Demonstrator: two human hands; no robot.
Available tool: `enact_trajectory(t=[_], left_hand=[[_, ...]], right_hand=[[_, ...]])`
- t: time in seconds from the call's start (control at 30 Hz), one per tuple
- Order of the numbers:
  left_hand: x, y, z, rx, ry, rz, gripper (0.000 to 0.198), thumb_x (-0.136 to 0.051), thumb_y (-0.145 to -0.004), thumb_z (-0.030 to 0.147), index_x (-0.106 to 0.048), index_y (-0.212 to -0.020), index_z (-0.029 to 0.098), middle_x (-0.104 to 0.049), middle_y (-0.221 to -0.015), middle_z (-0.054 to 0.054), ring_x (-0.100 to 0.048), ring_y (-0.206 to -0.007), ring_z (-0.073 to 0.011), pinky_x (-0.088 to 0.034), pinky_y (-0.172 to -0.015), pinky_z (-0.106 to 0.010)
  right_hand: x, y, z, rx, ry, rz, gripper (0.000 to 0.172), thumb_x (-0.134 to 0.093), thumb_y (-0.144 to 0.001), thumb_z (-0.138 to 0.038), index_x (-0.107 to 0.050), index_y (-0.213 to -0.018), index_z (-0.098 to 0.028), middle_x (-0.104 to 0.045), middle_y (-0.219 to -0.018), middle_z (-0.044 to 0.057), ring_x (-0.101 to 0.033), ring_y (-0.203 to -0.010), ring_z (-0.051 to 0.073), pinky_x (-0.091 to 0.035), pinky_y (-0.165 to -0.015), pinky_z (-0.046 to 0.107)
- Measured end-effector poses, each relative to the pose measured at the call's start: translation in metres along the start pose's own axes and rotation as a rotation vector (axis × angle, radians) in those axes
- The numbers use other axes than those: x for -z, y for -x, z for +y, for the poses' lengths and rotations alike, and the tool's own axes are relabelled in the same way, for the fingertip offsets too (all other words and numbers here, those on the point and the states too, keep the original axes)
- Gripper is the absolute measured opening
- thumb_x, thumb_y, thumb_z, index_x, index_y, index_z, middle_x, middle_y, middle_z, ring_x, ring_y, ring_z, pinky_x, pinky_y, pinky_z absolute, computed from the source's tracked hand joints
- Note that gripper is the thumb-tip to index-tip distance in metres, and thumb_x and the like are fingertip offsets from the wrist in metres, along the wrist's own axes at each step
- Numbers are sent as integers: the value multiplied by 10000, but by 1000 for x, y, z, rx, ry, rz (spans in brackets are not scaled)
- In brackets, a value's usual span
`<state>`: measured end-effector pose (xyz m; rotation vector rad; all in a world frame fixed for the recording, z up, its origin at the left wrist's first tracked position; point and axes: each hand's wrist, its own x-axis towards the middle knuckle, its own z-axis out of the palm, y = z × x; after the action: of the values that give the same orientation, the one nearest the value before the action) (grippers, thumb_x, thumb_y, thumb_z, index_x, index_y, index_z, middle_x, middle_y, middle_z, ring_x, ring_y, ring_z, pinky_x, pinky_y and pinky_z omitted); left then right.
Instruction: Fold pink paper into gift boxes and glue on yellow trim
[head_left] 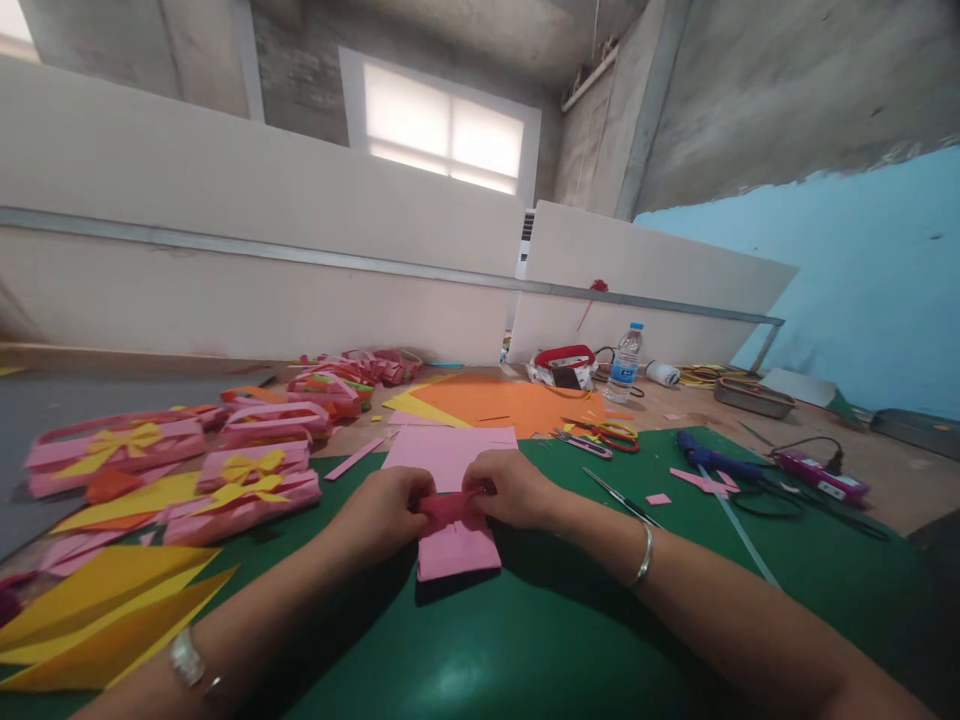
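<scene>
on the green worktop [525,620] in front of me, a broad orange sheet [502,400] lies at the far side with a pale pink sheet [450,450] just nearer. stacked to the left are pink paper baskets [247,480] with yellow bows. near the middle, a smaller pink card [457,552] lies flat on the mat, its near end sticking out below the hands. i judge the step in hand to be gathering or folding a small trim piece over that card. the left hand [382,510] and right hand [514,488] meet fingertip to fingertip, both curled nearly closed. each pinches one end of a dark pink strip [450,505], which sits bunched between them just above the card's far end. i cannot tell whether the strip is already stuck to the card. the next move, as i read it, calls for a steady pinch and even pressure from both sides, so the crease stays centred and the card does not slide.
</scene>
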<state>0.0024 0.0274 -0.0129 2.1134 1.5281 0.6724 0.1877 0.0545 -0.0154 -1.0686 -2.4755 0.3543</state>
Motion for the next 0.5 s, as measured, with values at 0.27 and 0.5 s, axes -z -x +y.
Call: enact_trajectory(t=[0.27,0.5], left_hand=[[0,-1,0,-159,-33,-4,82,-571,-593,204,-553,-514,213,-514,-534,26,-440,-554,-154,-272,-520,-251],[6,-3,-9,-132,-116,93,237,-514,-637,185,-655,-827,201,-633,-726,-23,-542,-602,-176,-373,-562,-266]], right_hand=[[4,1,3,159,126,-117,133,-565,-695,-73,-646,-722,-174,-594,-766,13,-508,-732,135,-323,-600,222],[8,4,2,73,135,-104,270,-534,-660,-62,-660,-869,-176,-614,-731,16,-518,-686,140,-314,-555,220]])
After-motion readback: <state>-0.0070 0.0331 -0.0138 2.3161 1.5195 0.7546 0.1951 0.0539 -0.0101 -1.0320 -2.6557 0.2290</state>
